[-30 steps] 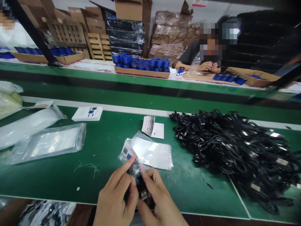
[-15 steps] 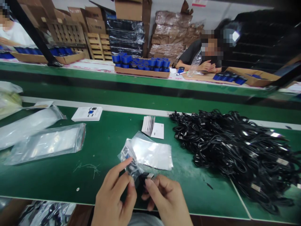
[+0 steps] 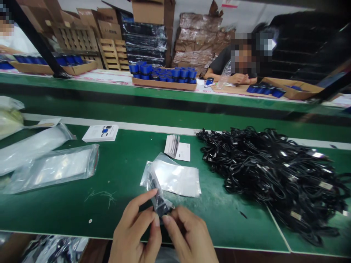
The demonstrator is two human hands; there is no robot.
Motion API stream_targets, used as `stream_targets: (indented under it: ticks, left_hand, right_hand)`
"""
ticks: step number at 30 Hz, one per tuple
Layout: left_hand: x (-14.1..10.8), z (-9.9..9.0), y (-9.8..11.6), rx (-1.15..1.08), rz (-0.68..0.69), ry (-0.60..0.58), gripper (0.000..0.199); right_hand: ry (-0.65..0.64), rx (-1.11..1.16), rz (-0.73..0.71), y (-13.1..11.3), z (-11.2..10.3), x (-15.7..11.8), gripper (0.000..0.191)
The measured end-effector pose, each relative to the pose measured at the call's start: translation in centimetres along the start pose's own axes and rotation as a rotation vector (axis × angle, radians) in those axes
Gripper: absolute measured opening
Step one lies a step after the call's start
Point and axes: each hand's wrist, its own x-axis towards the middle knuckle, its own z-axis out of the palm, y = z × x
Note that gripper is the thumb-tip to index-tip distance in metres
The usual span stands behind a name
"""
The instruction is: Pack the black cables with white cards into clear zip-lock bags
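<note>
Left hand (image 3: 134,228) and right hand (image 3: 189,233) together, clamped on a clear plastic packet (image 3: 157,193).

A translucent plastic bag (image 3: 175,179) touches the packet at 1 o'clock; a heap of black USB cables (image 3: 268,175) lies well apart at 3 o'clock.

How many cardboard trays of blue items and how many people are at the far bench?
Cardboard trays of blue items: 3
People at the far bench: 2
Total: 5
</note>
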Motion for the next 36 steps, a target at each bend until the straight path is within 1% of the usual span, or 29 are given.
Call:
stream_targets:
  ticks: [1, 2, 4, 5, 7, 9, 11, 12, 15, 16, 17, 18, 20, 22, 23, 24, 25, 28, 29, 31, 33, 36]
  left_hand:
    - [0.0, 0.0, 0.1, -0.006, -0.008, 0.014, 0.016]
    - [0.0, 0.0, 0.2, -0.011, -0.007, 0.022, 0.016]
    - [0.0, 0.0, 0.4, -0.017, 0.004, 0.032, 0.017]
    - [0.1, -0.1, 0.5, -0.019, 0.005, 0.033, 0.018]
    - [0.2, -0.1, 0.7, -0.024, 0.001, 0.032, 0.018]
    - [0.2, -0.1, 0.8, -0.033, 0.002, 0.026, 0.019]
    - [0.0, 0.0, 0.9, -0.030, 0.010, 0.025, 0.019]
    - [-0.1, 0.1, 1.0, -0.022, 0.011, 0.031, 0.020]
    - [-0.5, 0.3, 1.2, 0.017, -0.006, 0.076, 0.020]
    - [-0.5, 0.3, 1.2, 0.027, -0.010, 0.091, 0.020]
    - [-0.6, 0.3, 1.3, 0.031, -0.009, 0.102, 0.020]
    - [-0.6, 0.2, 1.4, 0.029, -0.007, 0.106, 0.020]
    - [-0.4, 0.1, 1.4, 0.011, -0.012, 0.099, 0.020]
    - [-0.1, 0.0, 1.5, -0.032, -0.045, 0.075, 0.019]
    - [0.0, 0.0, 1.5, -0.060, -0.070, 0.059, 0.018]
    - [0.2, 0.0, 1.5, -0.088, -0.093, 0.044, 0.018]
    - [0.3, 0.1, 1.6, -0.114, -0.106, 0.030, 0.019]
    - [0.3, 0.4, 1.7, -0.121, -0.085, 0.031, 0.020]
    - [0.2, 0.5, 1.8, -0.102, -0.066, 0.039, 0.020]
    - [0.1, 0.6, 1.9, -0.061, -0.037, 0.051, 0.019]
    - [0.1, 0.6, 1.9, -0.045, -0.028, 0.043, 0.020]
    - [0.3, 0.1, 1.6, -0.073, -0.038, 0.022, 0.020]
  right_hand:
    - [0.085, -0.089, -0.085, 0.0, -0.1, -0.3, 0.030]
    - [0.142, -0.133, -0.152, -0.1, -0.2, -0.5, 0.021]
    - [0.198, -0.159, -0.273, 0.0, -0.3, -0.8, 0.010]
    - [0.223, -0.191, -0.351, 0.0, -0.3, -0.9, 0.008]
    - [0.260, -0.325, -0.508, 0.1, -0.3, -0.9, 0.008]
    - [0.267, -0.481, -0.602, 0.0, -0.4, -0.7, 0.007]
    - [0.287, -0.567, -0.625, 0.0, -0.6, -0.3, 0.006]
    - [0.320, -0.560, -0.608, 0.0, -0.6, -0.1, 0.009]
    - [0.465, -0.383, -0.491, -0.2, -0.8, 0.4, 0.017]
    - [0.460, -0.314, -0.457, -0.2, -0.8, 0.6, 0.021]
    - [0.419, -0.267, -0.447, -0.2, -0.9, 0.6, 0.023]
    - [0.365, -0.249, -0.464, -0.2, -0.9, 0.7, 0.022]
    - [0.299, -0.293, -0.568, -0.1, -1.0, 0.6, 0.018]
    - [0.335, -0.368, -0.696, 0.0, -1.0, 0.5, 0.021]
    - [0.362, -0.386, -0.732, 0.1, -1.0, 0.5, 0.024]
    - [0.369, -0.385, -0.739, 0.1, -0.9, 0.4, 0.023]
    - [0.349, -0.369, -0.724, 0.2, -0.9, 0.4, 0.021]
    - [0.282, -0.293, -0.626, 0.2, -0.8, 0.5, 0.015]
    - [0.278, -0.277, -0.604, 0.1, -0.8, 0.5, 0.014]
    - [0.324, -0.270, -0.578, 0.1, -0.9, 0.4, 0.014]
    - [0.365, -0.334, -0.623, 0.2, -1.0, 0.3, 0.020]
    - [0.409, -0.518, -0.790, 0.5, -1.4, 0.1, 0.030]
